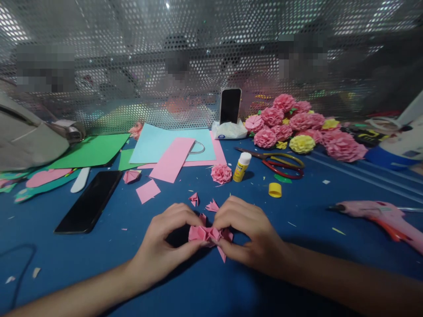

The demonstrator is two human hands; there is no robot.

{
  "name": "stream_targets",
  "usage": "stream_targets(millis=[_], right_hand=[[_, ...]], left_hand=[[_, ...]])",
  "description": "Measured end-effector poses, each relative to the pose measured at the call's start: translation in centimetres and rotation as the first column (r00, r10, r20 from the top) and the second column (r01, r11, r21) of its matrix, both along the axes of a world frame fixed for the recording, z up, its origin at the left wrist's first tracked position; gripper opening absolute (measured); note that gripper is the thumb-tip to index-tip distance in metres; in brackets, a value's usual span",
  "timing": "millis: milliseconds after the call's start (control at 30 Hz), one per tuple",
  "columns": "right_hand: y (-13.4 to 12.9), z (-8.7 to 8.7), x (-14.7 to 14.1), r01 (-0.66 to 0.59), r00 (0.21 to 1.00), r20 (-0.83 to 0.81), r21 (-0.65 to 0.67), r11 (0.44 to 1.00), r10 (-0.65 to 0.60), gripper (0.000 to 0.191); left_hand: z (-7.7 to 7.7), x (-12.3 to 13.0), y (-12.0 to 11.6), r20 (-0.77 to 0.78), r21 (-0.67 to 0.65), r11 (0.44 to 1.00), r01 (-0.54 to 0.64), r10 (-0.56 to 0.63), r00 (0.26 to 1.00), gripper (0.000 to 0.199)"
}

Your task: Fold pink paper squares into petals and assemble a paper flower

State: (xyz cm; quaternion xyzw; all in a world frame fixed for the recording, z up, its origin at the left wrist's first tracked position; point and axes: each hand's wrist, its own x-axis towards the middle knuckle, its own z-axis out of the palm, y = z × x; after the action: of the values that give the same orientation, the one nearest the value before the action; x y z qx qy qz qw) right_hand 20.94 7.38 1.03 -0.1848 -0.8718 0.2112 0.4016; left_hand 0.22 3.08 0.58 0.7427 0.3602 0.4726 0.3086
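Observation:
Between my two hands, low over the blue table, is a folded pink paper flower with pointed petals. My left hand pinches its left side between thumb and fingers. From the other side, my right hand grips it the same way, and one pink tip pokes out below. Just beyond my fingers lie two small folded pink paper pieces. A finished-looking pink paper rosette sits farther back, beside an upright yellow glue stick with a white end. Its yellow cap stands to the right.
Scissors and a pink glue gun lie at right, with heaped paper flowers behind. A black phone and pink paper strip are at left. Another phone leans upright before a perforated metal panel.

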Motion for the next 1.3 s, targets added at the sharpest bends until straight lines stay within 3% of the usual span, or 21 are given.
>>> stream_targets(millis=[200,367,467,600,667,733,833,933,1033,1200,1300], right_hand=[[-0.5,0.2,0.2,0.025,0.991,-0.129,0.03,0.999,-0.021,0.015],[-1.1,-0.1,0.4,-0.027,0.992,-0.117,0.229,0.973,0.055,0.016],[-1.3,-0.2,0.3,-0.154,0.984,-0.026,0.395,0.906,0.179,0.016],[-2.1,-0.7,0.0,-0.302,0.943,0.065,0.579,0.757,0.327,0.014],[-2.5,-1.3,-0.1,-0.362,0.91,0.074,0.623,0.693,0.408,0.023],[-2.8,-1.9,-0.2,-0.413,0.887,0.101,0.609,0.677,0.45,0.029],[-2.9,-2.5,-0.2,-0.445,0.877,0.138,0.597,0.667,0.461,0.033],[-3.0,-2.6,-0.2,-0.468,0.873,0.176,0.568,0.677,0.456,0.033],[-3.2,-2.7,0.0,-0.481,0.87,0.198,0.541,0.69,0.451,0.03],[-3.5,-3.2,0.5,-0.456,0.879,0.175,0.582,0.673,0.444,0.02],[-3.3,-2.3,0.0,-0.45,0.886,0.208,0.601,0.661,0.414,0.017]], left_hand=[[0.5,-0.2,0.2,-0.013,-0.013,0.998,-0.061,0.061,0.998,0.005],[1.1,-1.8,2.9,-0.066,-0.025,0.978,-0.206,0.204,0.977,0.017],[0.7,-3.2,5.6,-0.129,-0.01,0.967,-0.254,0.251,0.96,0.025],[-0.3,-4.9,8.5,-0.23,0.022,0.967,-0.256,0.254,0.94,0.031],[-0.3,-5.2,9.2,-0.263,0.076,0.963,-0.257,0.268,0.927,0.033],[0.1,-5.0,9.2,-0.284,0.156,0.955,-0.253,0.289,0.914,0.034],[1.4,-3.7,8.0,-0.334,0.238,0.956,-0.171,0.246,0.91,0.03],[2.6,-1.5,5.6,-0.466,0.211,0.976,0.058,0.049,0.883,0.015],[3.2,0.5,3.3,-0.576,0.177,0.956,0.232,-0.09,0.813,0.017],[2.6,1.7,1.6,-0.634,0.185,0.931,0.314,-0.131,0.762,0.014],[2.0,1.7,1.3,-0.653,0.222,0.918,0.327,-0.109,0.75,0.016]])
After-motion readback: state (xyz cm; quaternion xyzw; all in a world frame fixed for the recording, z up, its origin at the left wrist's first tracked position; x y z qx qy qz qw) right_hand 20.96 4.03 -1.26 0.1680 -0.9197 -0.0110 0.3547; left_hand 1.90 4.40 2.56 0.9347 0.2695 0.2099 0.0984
